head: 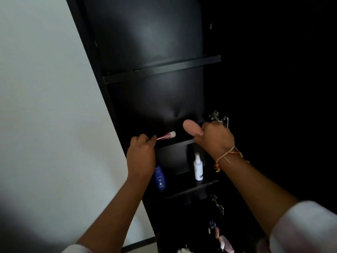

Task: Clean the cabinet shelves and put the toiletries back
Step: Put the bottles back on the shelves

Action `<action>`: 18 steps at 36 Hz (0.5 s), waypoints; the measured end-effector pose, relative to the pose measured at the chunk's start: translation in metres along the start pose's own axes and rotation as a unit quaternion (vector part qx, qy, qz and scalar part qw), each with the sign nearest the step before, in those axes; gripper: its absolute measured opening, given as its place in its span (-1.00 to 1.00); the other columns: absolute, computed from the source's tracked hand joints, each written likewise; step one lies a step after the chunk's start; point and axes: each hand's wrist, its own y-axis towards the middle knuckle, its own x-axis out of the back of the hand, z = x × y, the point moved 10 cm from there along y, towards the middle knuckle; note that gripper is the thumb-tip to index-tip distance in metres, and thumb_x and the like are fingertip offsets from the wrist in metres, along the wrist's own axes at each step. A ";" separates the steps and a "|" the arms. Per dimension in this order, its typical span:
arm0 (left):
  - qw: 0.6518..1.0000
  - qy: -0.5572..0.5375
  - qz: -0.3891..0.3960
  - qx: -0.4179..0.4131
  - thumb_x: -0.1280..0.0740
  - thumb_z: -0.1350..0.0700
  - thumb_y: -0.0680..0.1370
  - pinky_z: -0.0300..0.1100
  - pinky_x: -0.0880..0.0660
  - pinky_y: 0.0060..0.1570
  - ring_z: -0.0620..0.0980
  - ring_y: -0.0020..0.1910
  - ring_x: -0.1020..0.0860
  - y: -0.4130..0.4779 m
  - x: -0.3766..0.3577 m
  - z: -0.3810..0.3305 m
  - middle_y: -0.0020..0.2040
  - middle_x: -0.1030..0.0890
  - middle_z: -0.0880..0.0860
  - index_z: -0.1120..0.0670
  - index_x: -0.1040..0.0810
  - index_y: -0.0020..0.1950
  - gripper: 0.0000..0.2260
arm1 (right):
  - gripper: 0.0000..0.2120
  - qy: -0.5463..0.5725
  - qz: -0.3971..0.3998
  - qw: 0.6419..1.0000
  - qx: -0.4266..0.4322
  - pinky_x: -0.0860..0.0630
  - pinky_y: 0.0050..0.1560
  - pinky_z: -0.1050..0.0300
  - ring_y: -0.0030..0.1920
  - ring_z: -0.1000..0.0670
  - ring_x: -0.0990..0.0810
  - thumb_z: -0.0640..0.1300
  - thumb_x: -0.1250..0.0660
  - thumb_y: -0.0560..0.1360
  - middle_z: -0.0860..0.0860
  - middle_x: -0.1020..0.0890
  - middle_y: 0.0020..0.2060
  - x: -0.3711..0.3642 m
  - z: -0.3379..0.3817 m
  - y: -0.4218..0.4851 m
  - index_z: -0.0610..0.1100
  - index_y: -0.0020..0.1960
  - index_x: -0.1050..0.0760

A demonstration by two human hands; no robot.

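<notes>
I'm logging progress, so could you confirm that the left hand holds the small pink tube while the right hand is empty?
Not quite: the head view shows the right hand gripping a rounded pink item, not empty. The left hand does hold the small pink tube.

There is one view only — the wide-angle camera on my head. It looks forward into the open dark cabinet (155,99) from close up, within arm's reach, and sits tilted, so the shelves (160,69) slant and the white wall (45,106) fills the left. My left forearm (116,207) and right forearm (255,183) cross the bottom edge.
</notes>
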 end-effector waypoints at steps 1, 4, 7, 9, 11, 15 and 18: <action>1.000 0.015 0.010 -0.007 -0.38 0.20 0.48 -0.10 -0.49 -0.33 0.14 -0.15 -0.47 0.003 -0.002 -0.001 -0.13 -0.53 0.09 0.05 -0.61 0.22 -0.68 | -0.64 -0.008 0.007 1.000 0.013 -0.52 -0.14 0.05 -0.07 -0.23 -0.63 0.20 -0.24 0.45 -0.11 -0.62 -0.08 -0.003 0.004 0.005 -0.08 -0.05 -0.58; 0.998 0.044 0.030 -0.026 -0.39 0.18 0.46 -0.10 -0.47 -0.38 0.14 -0.18 -0.48 0.013 -0.007 -0.006 -0.15 -0.52 0.10 0.04 -0.63 0.19 -0.70 | -0.69 -0.034 0.032 0.998 0.038 -0.50 -0.13 0.06 -0.02 -0.20 -0.62 0.13 -0.29 0.45 -0.09 -0.60 -0.03 -0.012 0.014 0.016 -0.09 -0.02 -0.57; 0.997 0.045 0.050 -0.025 -0.36 0.19 0.47 -0.08 -0.50 -0.37 0.15 -0.18 -0.51 0.020 -0.014 -0.006 -0.13 -0.54 0.11 0.05 -0.65 0.12 -0.76 | -0.72 -0.042 0.041 0.997 0.042 -0.52 -0.10 0.03 0.00 -0.21 -0.62 0.07 -0.33 0.43 -0.09 -0.59 -0.01 -0.017 0.017 0.025 -0.09 0.02 -0.58; 0.996 0.045 0.071 -0.018 -0.36 0.20 0.47 -0.07 -0.54 -0.33 0.14 -0.16 -0.52 0.022 -0.021 -0.003 -0.12 -0.55 0.10 0.04 -0.65 0.11 -0.76 | -0.76 -0.054 0.040 0.996 0.052 -0.54 -0.09 0.01 -0.01 -0.21 -0.62 0.02 -0.32 0.45 -0.09 -0.59 -0.02 -0.019 0.020 0.031 -0.08 0.02 -0.58; 0.995 0.045 0.083 -0.009 -0.37 0.22 0.47 -0.07 -0.56 -0.30 0.11 -0.14 -0.53 0.023 -0.027 0.002 -0.11 -0.56 0.08 0.04 -0.65 0.09 -0.77 | -0.81 -0.065 0.033 0.995 0.067 -0.55 -0.11 0.00 -0.03 -0.21 -0.63 -0.03 -0.28 0.48 -0.09 -0.60 -0.03 -0.021 0.022 0.036 -0.07 0.03 -0.56; 0.993 0.052 0.108 0.006 -0.33 0.20 0.51 -0.09 -0.59 -0.21 0.06 -0.08 -0.55 0.022 -0.041 0.012 -0.08 -0.57 0.03 0.00 -0.63 0.13 -0.76 | -0.82 -0.095 0.037 0.991 0.087 -0.54 -0.17 0.01 -0.04 -0.23 -0.64 -0.15 -0.23 0.51 -0.12 -0.61 -0.03 -0.029 0.025 0.045 -0.09 0.08 -0.53; 0.992 0.048 0.112 0.015 -0.32 0.12 0.53 -0.15 -0.59 -0.19 0.00 -0.06 -0.56 0.023 -0.048 0.019 -0.08 -0.56 -0.02 -0.14 -0.58 0.22 -0.71 | -0.78 -0.110 0.057 0.988 0.092 -0.54 -0.13 0.01 -0.01 -0.23 -0.64 -0.21 -0.19 0.52 -0.13 -0.62 0.00 -0.038 0.026 0.052 -0.10 0.11 -0.53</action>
